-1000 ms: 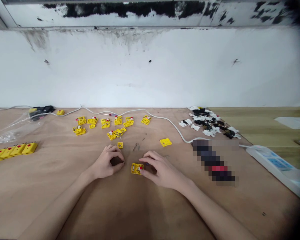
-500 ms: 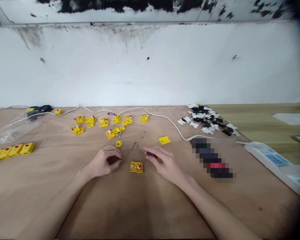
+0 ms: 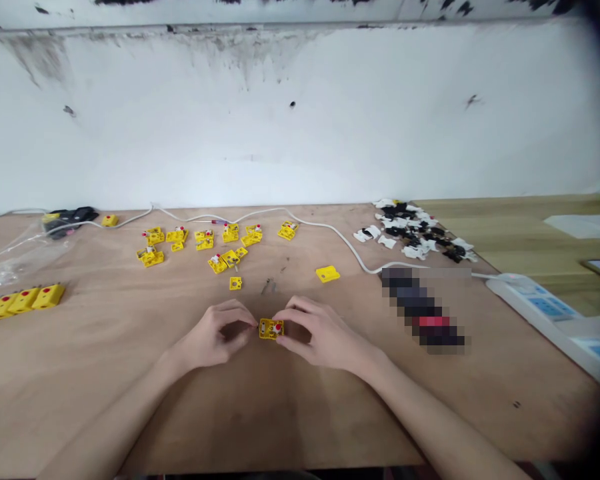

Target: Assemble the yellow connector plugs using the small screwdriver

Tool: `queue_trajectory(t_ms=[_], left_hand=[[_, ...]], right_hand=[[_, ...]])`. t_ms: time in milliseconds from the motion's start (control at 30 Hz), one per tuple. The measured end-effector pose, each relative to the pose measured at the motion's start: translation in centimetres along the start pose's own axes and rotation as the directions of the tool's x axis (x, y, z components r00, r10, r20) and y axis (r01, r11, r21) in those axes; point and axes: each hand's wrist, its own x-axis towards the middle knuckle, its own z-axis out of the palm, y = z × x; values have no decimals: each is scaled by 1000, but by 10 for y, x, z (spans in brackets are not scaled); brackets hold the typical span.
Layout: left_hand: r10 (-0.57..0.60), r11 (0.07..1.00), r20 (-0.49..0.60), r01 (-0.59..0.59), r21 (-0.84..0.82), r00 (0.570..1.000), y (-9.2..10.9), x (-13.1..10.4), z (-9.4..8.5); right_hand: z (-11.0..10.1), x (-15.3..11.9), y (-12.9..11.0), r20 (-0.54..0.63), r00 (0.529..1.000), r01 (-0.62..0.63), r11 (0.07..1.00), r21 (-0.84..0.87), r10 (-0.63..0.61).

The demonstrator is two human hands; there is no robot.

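Right hand [image 3: 325,337] is pinching the case [image 3: 269,329] at its right end; left hand [image 3: 207,339] is holding its fingertips together by the left edge, cannot tell whether around a small part. Judged step: seating parts inside the case. The next move seems to be calling for steady right fingers and fine left placement. The case is holding a red button [image 3: 278,327]. Beyond the left fingers, open cases [image 3: 203,244] are holding similar parts.

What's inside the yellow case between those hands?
In the case: a red knob and a white part near the right hand, a pale piece at the other end. That hand covers some of the edge; what lies beneath these parts is hidden.
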Motion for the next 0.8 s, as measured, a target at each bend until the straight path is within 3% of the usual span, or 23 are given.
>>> queue_trajectory(t_ms=[233,433,633,800], left_hand=[[-53,997,-16,52,-50,998,4,1,11],[-56,998,-150,53,-25,987,3,1,20],[-249,935,-273,157,-317,929,20,5,39],[-387,822,-222,226,-523,895,26,7,41]], right_hand=[[5,1,3,15,1000,-4,999,-32,4],[10,2,4,-56,998,42,999,-17,-42],[21,2,5,-262,947,174,983,-61,-183],[18,2,3,-335,901,236,959,-155,-276]])
